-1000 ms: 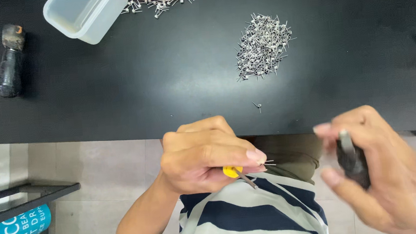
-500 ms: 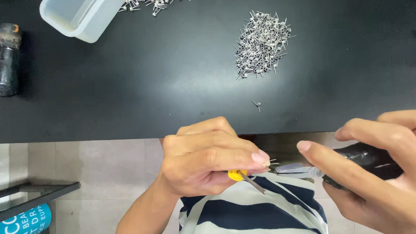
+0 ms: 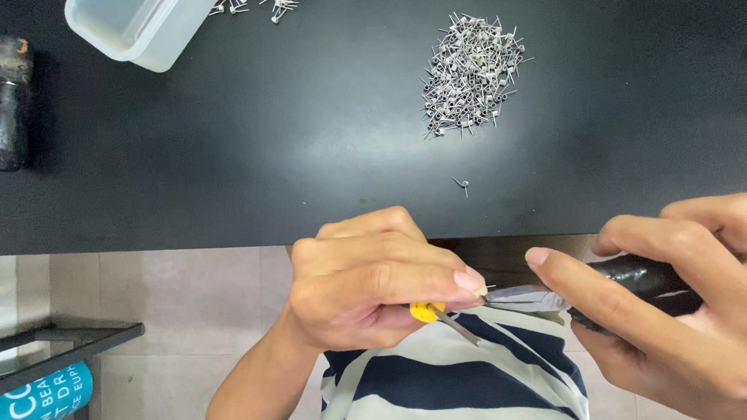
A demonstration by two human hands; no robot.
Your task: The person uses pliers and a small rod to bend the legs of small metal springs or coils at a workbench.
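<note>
My left hand (image 3: 370, 281) is curled tight below the front edge of the black worktop (image 3: 210, 161), its grip pinched shut on a small yellow-ended piece (image 3: 428, 311) with a thin wire leg. My right hand (image 3: 709, 299) wraps fully around the black handle of slim pliers (image 3: 576, 296), whose silvery nose meets that piece. A heap of little metal coils (image 3: 469, 71) lies farther back.

The left hand (image 3: 370, 281) hides most of a small yellow tool (image 3: 428, 311); only its tip shows. The right hand (image 3: 710, 308) is cut off by the right and bottom edges and covers much of the black-handled pliers (image 3: 576, 296). The clear tub (image 3: 137, 24) runs past the top edge. The metal bits (image 3: 469, 73) are too small to tell apart
</note>
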